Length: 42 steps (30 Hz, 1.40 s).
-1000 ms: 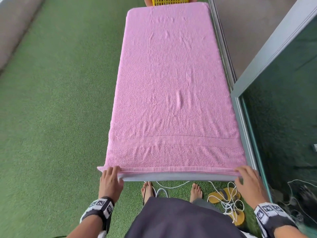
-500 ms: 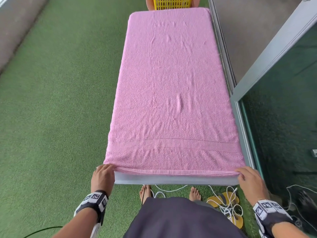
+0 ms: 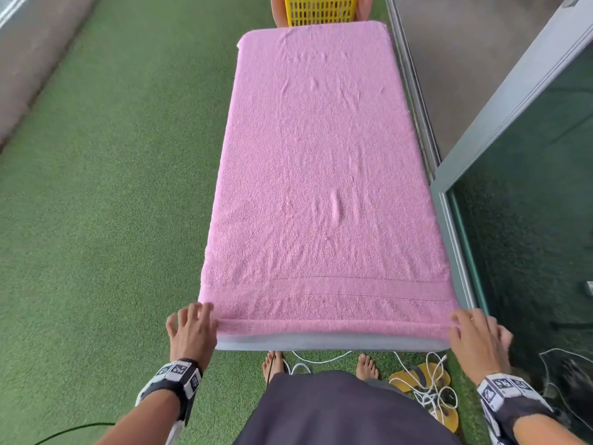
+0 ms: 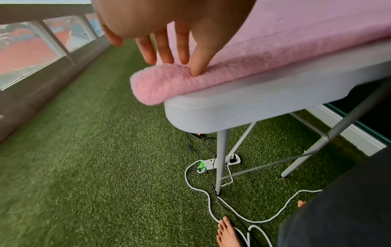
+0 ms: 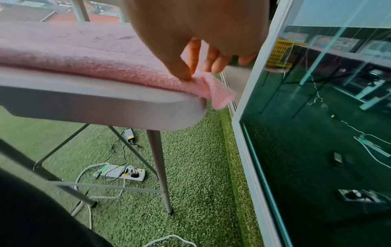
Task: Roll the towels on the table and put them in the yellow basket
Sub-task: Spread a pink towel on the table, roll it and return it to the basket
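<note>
Pink terry covers nearly the whole tabletop in the head view: the towel [image 3: 324, 175] lies flat, its near hem turned over into a thin first roll along the table [image 3: 321, 343] edge. The yellow basket [image 3: 321, 9] sits at 12 o'clock beyond the far end. The left hand [image 3: 192, 329] at 7 o'clock and the right hand [image 3: 478, 338] at 5 o'clock rest on the hem corners.

Left wrist view: fingers [image 4: 162, 48] spread and nearly straight, thumb tip pressing the folded hem.

Right wrist view: thumb and fingers [image 5: 193, 55] pinch the towel corner, which droops past the table's rounded corner.
</note>
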Each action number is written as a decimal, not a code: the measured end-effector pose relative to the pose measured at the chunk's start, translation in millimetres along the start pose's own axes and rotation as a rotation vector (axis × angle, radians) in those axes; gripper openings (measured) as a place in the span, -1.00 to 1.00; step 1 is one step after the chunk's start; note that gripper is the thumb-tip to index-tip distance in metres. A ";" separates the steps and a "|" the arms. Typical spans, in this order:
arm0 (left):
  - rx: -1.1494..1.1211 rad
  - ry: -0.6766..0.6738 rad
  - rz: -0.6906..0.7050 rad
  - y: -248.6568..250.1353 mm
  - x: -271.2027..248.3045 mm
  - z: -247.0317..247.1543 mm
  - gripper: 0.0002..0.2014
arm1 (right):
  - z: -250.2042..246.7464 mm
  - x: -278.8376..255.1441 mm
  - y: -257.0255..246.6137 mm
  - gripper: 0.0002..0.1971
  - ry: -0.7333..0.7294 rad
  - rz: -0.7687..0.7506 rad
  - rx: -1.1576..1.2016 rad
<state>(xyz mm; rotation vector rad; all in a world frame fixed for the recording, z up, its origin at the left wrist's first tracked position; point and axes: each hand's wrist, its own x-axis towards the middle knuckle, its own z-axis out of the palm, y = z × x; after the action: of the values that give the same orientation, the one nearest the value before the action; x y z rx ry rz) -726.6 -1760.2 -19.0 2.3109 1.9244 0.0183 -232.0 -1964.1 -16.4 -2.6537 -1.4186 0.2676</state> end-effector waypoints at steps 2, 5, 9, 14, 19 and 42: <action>-0.080 0.016 0.009 9.7 -3.9 1.5 -0.67 | 2.9 0.2 -2.8 -0.87 -0.031 0.041 0.088; -0.209 0.048 0.209 23.3 -18.4 8.7 -0.55 | 16.5 -8.3 -4.7 -0.72 -0.121 -0.019 0.164; -0.257 0.046 0.218 19.0 -20.0 17.0 -0.58 | 15.3 -15.0 -4.0 -0.73 -0.109 -0.056 0.138; -0.232 0.019 0.183 9.4 -6.7 12.3 -0.66 | 3.7 -5.8 -8.0 -0.74 -0.119 -0.010 0.147; -0.103 -0.052 0.181 10.0 -0.6 -2.1 -0.82 | 0.4 -0.3 -10.1 -0.80 -0.116 0.016 0.135; -0.073 -0.085 0.094 12.3 12.8 1.0 -0.80 | 17.3 1.9 -6.1 -0.75 0.002 -0.018 0.080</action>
<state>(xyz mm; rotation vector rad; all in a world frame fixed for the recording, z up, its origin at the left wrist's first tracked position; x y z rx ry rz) -712.1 -1750.0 -19.6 2.3131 1.7452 0.0000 -239.7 -1958.8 -32.4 -2.5753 -1.4001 0.3130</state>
